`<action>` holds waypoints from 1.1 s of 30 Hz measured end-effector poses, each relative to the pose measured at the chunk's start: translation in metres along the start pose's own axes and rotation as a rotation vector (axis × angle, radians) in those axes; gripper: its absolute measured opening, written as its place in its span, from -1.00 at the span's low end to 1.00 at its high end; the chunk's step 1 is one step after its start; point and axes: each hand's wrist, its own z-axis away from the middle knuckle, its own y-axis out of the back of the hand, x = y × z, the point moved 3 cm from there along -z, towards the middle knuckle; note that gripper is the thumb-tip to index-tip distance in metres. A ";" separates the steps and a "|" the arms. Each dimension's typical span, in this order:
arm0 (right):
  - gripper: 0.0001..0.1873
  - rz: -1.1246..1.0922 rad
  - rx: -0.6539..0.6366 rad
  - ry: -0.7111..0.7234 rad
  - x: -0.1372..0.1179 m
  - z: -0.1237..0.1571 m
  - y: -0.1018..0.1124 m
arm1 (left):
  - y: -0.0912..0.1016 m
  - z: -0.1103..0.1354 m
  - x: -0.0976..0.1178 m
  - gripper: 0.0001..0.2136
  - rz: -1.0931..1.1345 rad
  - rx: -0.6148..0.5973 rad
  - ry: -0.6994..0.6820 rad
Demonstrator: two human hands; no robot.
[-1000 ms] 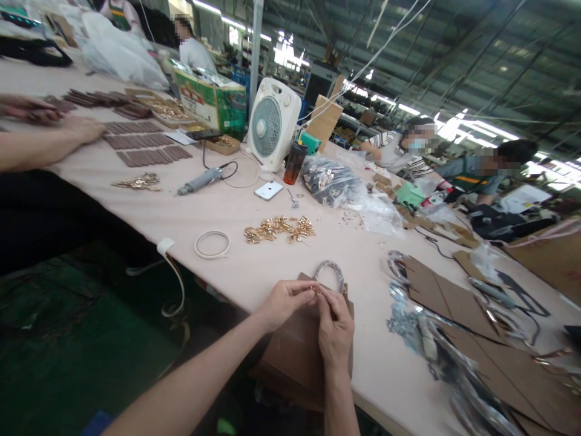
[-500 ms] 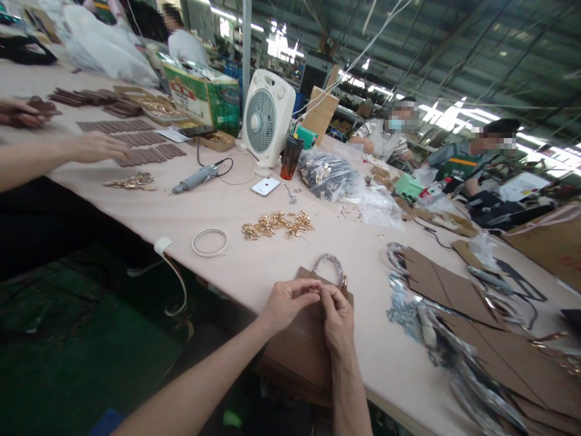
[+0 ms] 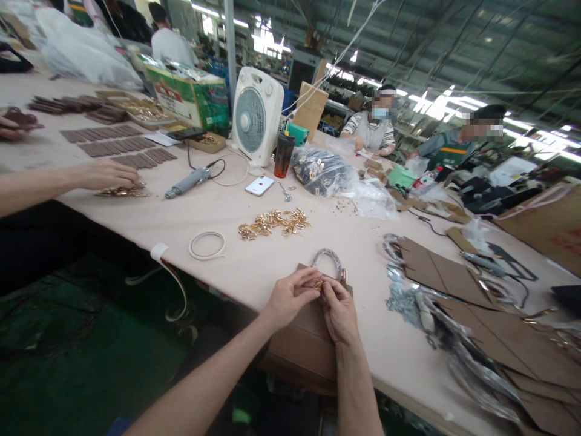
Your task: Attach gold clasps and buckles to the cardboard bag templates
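Observation:
My left hand (image 3: 290, 295) and my right hand (image 3: 339, 310) meet fingertip to fingertip at the table's near edge. Both pinch a small gold metal fitting (image 3: 318, 283) at the top of a brown leather bag (image 3: 308, 339) that lies under them. A plastic-wrapped handle loop (image 3: 327, 257) arches up just behind the fitting. A pile of loose gold fittings (image 3: 275, 221) lies on the table a little beyond my hands.
A tape ring (image 3: 207, 245), a white phone (image 3: 259, 185), an electric screwdriver (image 3: 188, 181), a fan (image 3: 252, 117) and a dark cup (image 3: 284, 155) stand further back. Brown panels and wrapped hardware (image 3: 436, 290) cover the right. A co-worker's hand (image 3: 106, 174) rests on gold parts at left; other people sit at the far side.
The view has shifted slightly, so everything sits further left. My fingers have kept working the gold fitting. The co-worker's hand at left moved from the brown strips to the gold parts.

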 end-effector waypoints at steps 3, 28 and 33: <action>-0.70 0.138 0.017 0.079 -0.001 0.005 0.002 | 0.002 -0.002 -0.002 -0.52 0.042 0.048 -0.001; -0.88 0.532 0.038 0.521 -0.029 0.019 -0.014 | 0.002 0.003 0.005 -0.66 -0.137 0.017 -0.101; -0.93 0.540 0.005 0.538 -0.026 0.018 -0.013 | 0.004 0.002 0.013 -0.75 -0.282 0.058 -0.212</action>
